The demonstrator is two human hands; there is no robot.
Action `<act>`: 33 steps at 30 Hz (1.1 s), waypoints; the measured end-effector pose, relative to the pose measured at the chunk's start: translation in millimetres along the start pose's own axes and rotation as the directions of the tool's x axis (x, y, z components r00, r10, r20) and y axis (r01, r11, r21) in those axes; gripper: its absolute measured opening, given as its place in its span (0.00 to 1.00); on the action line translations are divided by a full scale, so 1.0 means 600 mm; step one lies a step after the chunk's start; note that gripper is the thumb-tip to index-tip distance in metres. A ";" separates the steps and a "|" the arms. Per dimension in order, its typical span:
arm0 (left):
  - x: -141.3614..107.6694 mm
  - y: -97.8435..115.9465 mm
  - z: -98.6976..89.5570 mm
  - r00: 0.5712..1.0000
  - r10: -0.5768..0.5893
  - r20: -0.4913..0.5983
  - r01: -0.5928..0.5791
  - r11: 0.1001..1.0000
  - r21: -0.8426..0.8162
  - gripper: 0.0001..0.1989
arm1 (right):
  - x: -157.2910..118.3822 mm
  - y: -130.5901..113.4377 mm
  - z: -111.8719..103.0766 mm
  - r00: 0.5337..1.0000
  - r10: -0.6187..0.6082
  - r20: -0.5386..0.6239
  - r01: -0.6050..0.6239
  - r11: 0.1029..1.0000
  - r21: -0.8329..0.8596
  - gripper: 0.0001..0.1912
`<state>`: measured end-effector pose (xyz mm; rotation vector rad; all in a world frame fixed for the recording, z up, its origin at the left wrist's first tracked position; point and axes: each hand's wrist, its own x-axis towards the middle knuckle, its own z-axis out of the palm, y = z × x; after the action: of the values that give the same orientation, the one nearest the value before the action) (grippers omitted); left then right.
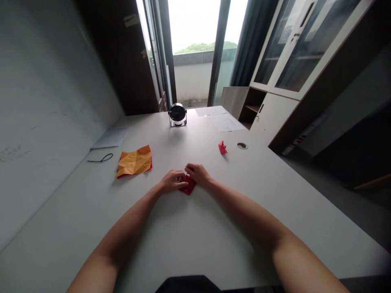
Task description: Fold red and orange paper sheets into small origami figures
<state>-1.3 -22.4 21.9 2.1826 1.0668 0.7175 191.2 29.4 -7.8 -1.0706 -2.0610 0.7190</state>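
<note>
Head view shows the left hand [172, 180] and right hand [198, 174] with fingers partly curled over red paper [190, 188] on the counter [214, 244], whether pinching or pressing I cannot tell. It seems partway folded; a red origami piece [222, 147] farther right looks shaped, while creased orange paper [134, 160] lies spread leftward. Beyond, a lower cabinet [255, 97] stands open, contents unclear.

So the flat red piece [190, 188] is looking like smooth paper, while the orange sheet [134, 160] is showing matt, heavily creased paper. Counter's [183, 236] sporting a smooth satin finish, the round stand's [177, 113] frame is gleaming like metal, and the cabinet doors [305, 53] are showing glossy glass.
</note>
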 end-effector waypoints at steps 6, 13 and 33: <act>0.001 -0.020 0.011 0.976 -0.115 -0.186 0.100 0.991 -0.090 0.09 | 0.000 0.002 -0.006 0.999 0.033 -0.008 -0.033 0.996 0.080 0.12; 0.011 -0.048 0.006 0.864 -0.344 -0.367 0.167 0.885 -0.436 0.15 | 0.004 0.004 -0.009 0.998 0.058 0.021 -0.061 0.897 0.438 0.12; 0.012 -0.046 0.005 0.843 -0.407 -0.351 0.198 0.842 -0.502 0.23 | -0.001 -0.002 -0.008 0.994 -0.037 0.105 -0.017 0.879 0.477 0.18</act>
<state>-9.2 -3.8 1.9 1.4305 1.2894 1.2104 194.8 29.0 -4.1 -0.7459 -1.8308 1.2300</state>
